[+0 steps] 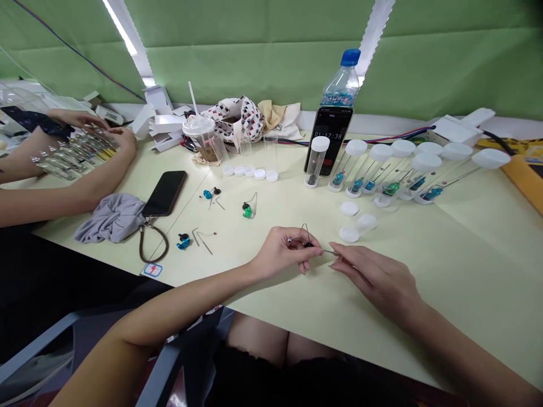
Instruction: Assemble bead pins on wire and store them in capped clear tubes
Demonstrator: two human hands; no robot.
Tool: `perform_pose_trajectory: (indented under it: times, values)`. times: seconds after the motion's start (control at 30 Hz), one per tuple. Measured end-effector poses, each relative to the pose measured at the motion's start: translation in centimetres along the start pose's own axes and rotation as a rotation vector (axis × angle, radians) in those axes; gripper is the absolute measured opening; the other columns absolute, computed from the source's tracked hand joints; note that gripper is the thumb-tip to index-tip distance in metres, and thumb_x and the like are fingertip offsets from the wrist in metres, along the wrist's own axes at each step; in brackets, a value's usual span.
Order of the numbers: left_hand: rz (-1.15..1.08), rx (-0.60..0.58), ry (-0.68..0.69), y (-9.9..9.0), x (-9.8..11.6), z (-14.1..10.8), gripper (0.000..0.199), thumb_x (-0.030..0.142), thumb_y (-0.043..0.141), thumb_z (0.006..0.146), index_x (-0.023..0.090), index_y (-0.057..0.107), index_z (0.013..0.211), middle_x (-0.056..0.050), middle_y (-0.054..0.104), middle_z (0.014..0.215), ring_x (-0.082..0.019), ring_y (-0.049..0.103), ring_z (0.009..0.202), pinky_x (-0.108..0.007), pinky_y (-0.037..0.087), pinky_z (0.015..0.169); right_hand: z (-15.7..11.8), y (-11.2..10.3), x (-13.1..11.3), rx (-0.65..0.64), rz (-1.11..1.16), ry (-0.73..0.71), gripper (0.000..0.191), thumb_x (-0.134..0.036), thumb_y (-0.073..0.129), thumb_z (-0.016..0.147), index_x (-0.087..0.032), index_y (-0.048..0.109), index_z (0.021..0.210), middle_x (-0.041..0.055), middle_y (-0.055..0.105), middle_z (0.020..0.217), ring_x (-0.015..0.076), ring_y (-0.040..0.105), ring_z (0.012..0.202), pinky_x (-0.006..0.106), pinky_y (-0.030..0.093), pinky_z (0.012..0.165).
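Bent wire piece [306,240] pinched between left hand [284,253] and right hand [375,280]

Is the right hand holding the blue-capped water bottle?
No, the right hand is pinching a thin wire beside the left hand, while the blue-capped water bottle stands well away at the back.

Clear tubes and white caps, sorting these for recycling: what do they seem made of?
The clear tubes look like glossy transparent plastic, possibly glass, going by their see-through shine; the white caps look like moulded plastic, opaque with a smooth matte finish.
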State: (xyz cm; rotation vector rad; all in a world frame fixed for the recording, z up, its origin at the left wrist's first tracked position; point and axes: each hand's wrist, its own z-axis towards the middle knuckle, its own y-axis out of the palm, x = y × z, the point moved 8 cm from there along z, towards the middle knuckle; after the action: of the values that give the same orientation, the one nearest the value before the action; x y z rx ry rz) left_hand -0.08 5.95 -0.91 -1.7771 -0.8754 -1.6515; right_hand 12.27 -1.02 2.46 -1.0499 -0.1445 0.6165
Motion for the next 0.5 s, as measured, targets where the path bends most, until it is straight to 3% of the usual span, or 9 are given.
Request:
perform_pose_trajectory:
  times: [0.17, 0.37, 0.5]
  values:
    - [-0.027, -0.005, -0.017, -0.1, 0.1, 0.2, 0.030, 0.039, 0.066, 0.073, 0.010, 0.064, 0.080, -0.002, 0.061, 0.055, -0.010, 0.057, 0.046, -0.022, 0.046, 0.051, -0.5, 0.2, 0.2, -0.089, -0.036, -0.091, 0.042, -0.018, 0.039, 0.092, -0.020, 0.041, 0.134, 0.0080, 0.065, 0.109, 0.0195, 0.063, 0.097, 0.030, 0.053, 0.080]
    - [-0.011, -0.006, -0.029, 0.0, -0.4, 0.1, 0.032, 0.040, 0.067, 0.072, 0.010, 0.064, 0.082, -0.001, 0.060, 0.054, -0.010, 0.057, 0.046, -0.022, 0.047, 0.051, -0.3, -0.8, -0.9, -0.059, -0.068, -0.190, 0.050, -0.010, 0.036, 0.090, -0.017, 0.031, 0.139, 0.0101, 0.067, 0.104, 0.0196, 0.065, 0.091, 0.029, 0.055, 0.074]
    - [0.002, 0.000, -0.038, -0.1, -0.5, 0.1, 0.031, 0.039, 0.069, 0.071, 0.011, 0.063, 0.081, 0.000, 0.059, 0.052, -0.010, 0.057, 0.045, -0.022, 0.046, 0.051, -0.5, -0.2, -0.2, -0.063, -0.037, -0.132, 0.046, -0.010, 0.038, 0.090, -0.019, 0.038, 0.135, 0.0078, 0.068, 0.103, 0.0173, 0.066, 0.089, 0.028, 0.055, 0.075]
